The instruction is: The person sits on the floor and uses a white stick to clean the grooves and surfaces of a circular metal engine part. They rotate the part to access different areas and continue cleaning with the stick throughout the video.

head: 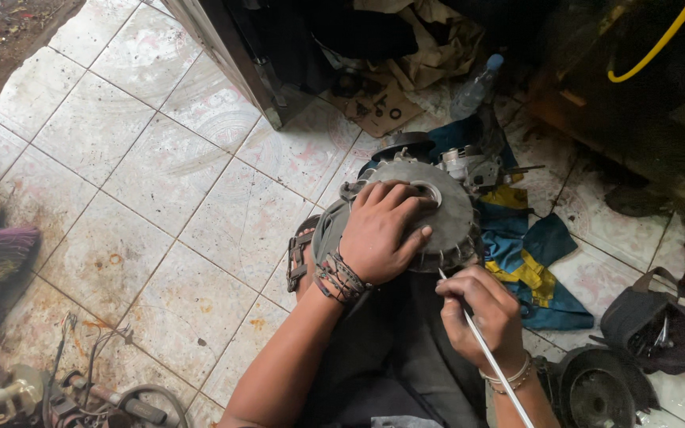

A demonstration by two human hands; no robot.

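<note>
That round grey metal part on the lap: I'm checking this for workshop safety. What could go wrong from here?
The thin rod in the right hand works at the edge of the round grey part, close to the left hand pressing it down; a slip could jab those fingers. The part rests on the person's lap rather than the tiled floor, so it may tip or slide off.

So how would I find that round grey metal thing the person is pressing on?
Start at the blue and yellow cloth on the tiled floor. The round grey cover lies at its left edge, under the left hand. Unlike the dark wheel nearby, it is pale, with a toothed rim.
</note>
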